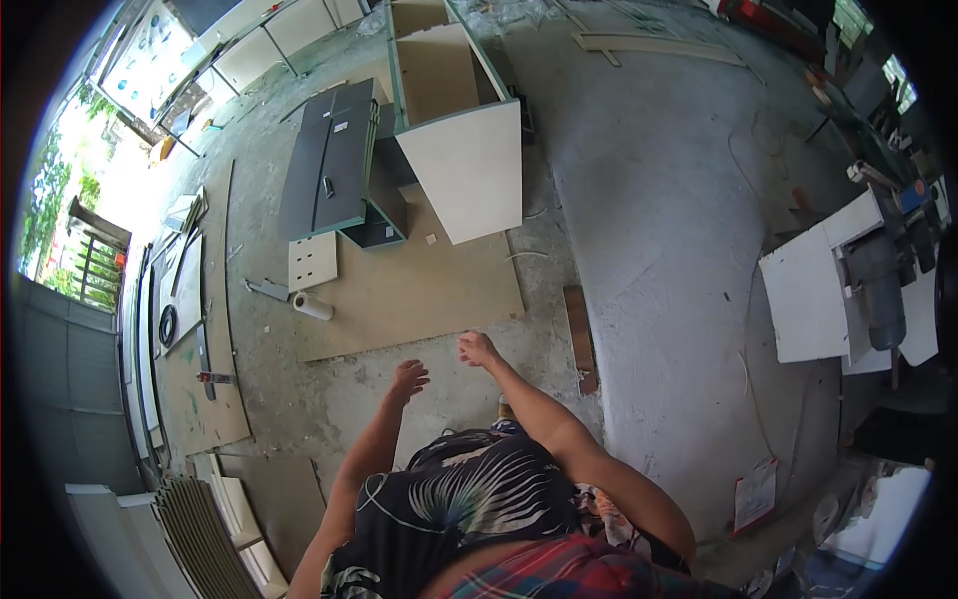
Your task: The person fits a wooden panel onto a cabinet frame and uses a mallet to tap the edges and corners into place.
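My left hand (409, 379) hangs over the concrete floor in front of my body, fingers apart with nothing visible in them. Just to its right and a little farther forward is my right hand (477, 348), loosely curled, also with no object showing. Both are nearest to the front edge of a brown board (449, 290) lying on the floor. On that board stand a dark grey cabinet (324, 165) with a small handle and, beside it, a taller cabinet with a white side panel (469, 170). A white roll (313, 305) lies at the board's left edge.
A white panel with holes (313, 262) lies beside the dark cabinet. To the right are a brown wood strip (579, 339) and a white stand carrying a machine (813, 290). Long boards (215, 369) and a black cable coil (168, 324) lie left.
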### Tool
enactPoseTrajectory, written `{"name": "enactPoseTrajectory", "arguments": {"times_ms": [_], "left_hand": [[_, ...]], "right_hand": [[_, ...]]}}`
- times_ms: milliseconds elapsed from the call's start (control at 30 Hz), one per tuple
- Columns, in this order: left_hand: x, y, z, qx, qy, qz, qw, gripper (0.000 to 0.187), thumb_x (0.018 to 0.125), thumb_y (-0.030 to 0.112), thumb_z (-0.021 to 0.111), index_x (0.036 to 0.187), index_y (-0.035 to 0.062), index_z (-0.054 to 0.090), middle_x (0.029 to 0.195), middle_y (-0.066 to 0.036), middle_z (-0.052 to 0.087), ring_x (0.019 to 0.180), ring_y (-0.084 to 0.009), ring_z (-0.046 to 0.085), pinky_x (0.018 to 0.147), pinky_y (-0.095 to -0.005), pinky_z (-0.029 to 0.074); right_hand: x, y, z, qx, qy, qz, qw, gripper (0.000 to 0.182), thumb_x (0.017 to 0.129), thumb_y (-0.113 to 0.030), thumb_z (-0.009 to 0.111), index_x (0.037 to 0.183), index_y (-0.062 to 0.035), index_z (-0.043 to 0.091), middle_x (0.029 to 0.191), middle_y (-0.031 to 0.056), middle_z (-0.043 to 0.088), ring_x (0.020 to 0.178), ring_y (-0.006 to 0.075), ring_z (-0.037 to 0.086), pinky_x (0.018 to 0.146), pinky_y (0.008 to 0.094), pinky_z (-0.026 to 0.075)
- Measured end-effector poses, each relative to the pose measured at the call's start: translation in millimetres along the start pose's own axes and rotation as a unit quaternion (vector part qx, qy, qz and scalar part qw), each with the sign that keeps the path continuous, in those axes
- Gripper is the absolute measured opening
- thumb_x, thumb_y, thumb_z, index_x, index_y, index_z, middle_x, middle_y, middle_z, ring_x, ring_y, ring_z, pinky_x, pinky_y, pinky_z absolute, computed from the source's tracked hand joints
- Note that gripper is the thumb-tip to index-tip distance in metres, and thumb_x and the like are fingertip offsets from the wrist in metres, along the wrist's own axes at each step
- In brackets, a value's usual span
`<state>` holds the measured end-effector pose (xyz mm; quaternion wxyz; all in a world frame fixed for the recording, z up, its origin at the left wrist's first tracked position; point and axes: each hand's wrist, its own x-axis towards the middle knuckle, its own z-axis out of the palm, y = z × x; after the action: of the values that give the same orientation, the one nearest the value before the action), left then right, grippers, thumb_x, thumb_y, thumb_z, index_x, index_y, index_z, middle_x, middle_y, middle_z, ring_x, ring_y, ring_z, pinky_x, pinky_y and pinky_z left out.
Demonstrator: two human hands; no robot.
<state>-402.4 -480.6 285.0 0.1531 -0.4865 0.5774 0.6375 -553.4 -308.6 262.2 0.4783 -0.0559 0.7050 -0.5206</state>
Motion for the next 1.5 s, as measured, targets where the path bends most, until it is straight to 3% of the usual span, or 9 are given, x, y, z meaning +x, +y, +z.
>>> {"name": "enactPoseTrajectory", "arguments": {"times_ms": [333, 633, 833, 933, 1067, 1233, 1500], "left_hand": [[-3.7, -1.2, -23.1, 0.09, 0.03, -0.048, 0.994, 0.044, 0.094, 0.031, 0.052, 0.134, 0.0139, 0.045, 0.123, -0.014, 0.061, 0.103, -0.0282, 0.063, 0.086, -0.0446, 0.047], [4.7, 8.9, 13.4, 0.177, 0.012, -0.003, 0.984, 0.045, 0.09, 0.029, 0.057, 0.13, 0.0094, 0.051, 0.11, -0.011, 0.066, 0.087, -0.0217, 0.066, 0.072, -0.0391, 0.048], [6.6, -5.7, 11.0, 0.186, 0.012, -0.006, 0.982, 0.044, 0.089, 0.028, 0.058, 0.128, 0.0083, 0.052, 0.102, -0.009, 0.068, 0.081, -0.0196, 0.067, 0.067, -0.0372, 0.048], [7.4, -19.8, 0.0, 0.186, 0.006, -0.034, 0.982, 0.043, 0.092, 0.031, 0.055, 0.13, 0.0131, 0.05, 0.113, -0.012, 0.065, 0.09, -0.0229, 0.066, 0.076, -0.0408, 0.048], [8.3, -34.0, -11.4, 0.139, 0.021, -0.07, 0.988, 0.041, 0.09, 0.028, 0.055, 0.128, 0.0119, 0.052, 0.108, -0.01, 0.067, 0.085, -0.0215, 0.067, 0.071, -0.0388, 0.049], [32.6, -31.6, -21.1, 0.104, 0.01, -0.101, 0.989, 0.04, 0.092, 0.029, 0.054, 0.128, 0.013, 0.052, 0.113, -0.01, 0.065, 0.088, -0.0235, 0.067, 0.075, -0.041, 0.049], [116.9, 24.9, -28.0, 0.107, -0.001, -0.119, 0.987, 0.036, 0.09, 0.028, 0.055, 0.124, 0.0157, 0.054, 0.104, -0.008, 0.066, 0.08, -0.0215, 0.066, 0.066, -0.0394, 0.047]], "right_hand": [[10.8, 9.8, 9.5, 0.055, 0.017, 0.035, 0.998, 0.025, 0.094, -0.029, 0.053, 0.099, -0.007, 0.063, 0.08, 0.0025, 0.064, 0.065, 0.0133, 0.066, 0.051, 0.0288, 0.051], [2.6, 12.5, -21.1, 0.055, 0.058, 0.023, 0.997, 0.024, 0.094, -0.028, 0.053, 0.096, -0.006, 0.062, 0.081, 0.0035, 0.064, 0.066, 0.0138, 0.066, 0.053, 0.0281, 0.052], [-1.8, 31.3, -24.0, 0.072, 0.052, 0.059, 0.994, 0.024, 0.093, -0.028, 0.053, 0.096, -0.0063, 0.062, 0.08, 0.003, 0.064, 0.065, 0.0136, 0.066, 0.052, 0.028, 0.051], [1.8, 40.6, -18.9, 0.059, 0.04, 0.067, 0.995, 0.024, 0.093, -0.029, 0.054, 0.096, -0.0065, 0.062, 0.08, 0.0025, 0.064, 0.065, 0.013, 0.066, 0.052, 0.0277, 0.051], [1.2, 46.7, -19.2, 0.066, 0.029, 0.074, 0.995, 0.024, 0.093, -0.029, 0.055, 0.099, -0.0076, 0.063, 0.081, 0.0019, 0.064, 0.063, 0.0119, 0.065, 0.051, 0.027, 0.051], [17.3, 38.3, -41.9, 0.071, 0.069, 0.103, 0.99, 0.025, 0.092, -0.029, 0.056, 0.107, -0.0096, 0.062, 0.081, 0.0018, 0.066, 0.061, 0.0114, 0.065, 0.049, 0.0266, 0.05], [59.1, -9.9, -119.9, 0.097, 0.152, 0.111, 0.977, 0.028, 0.091, -0.029, 0.057, 0.11, -0.0095, 0.062, 0.082, 0.0025, 0.067, 0.061, 0.0118, 0.066, 0.049, 0.0267, 0.05]]}}
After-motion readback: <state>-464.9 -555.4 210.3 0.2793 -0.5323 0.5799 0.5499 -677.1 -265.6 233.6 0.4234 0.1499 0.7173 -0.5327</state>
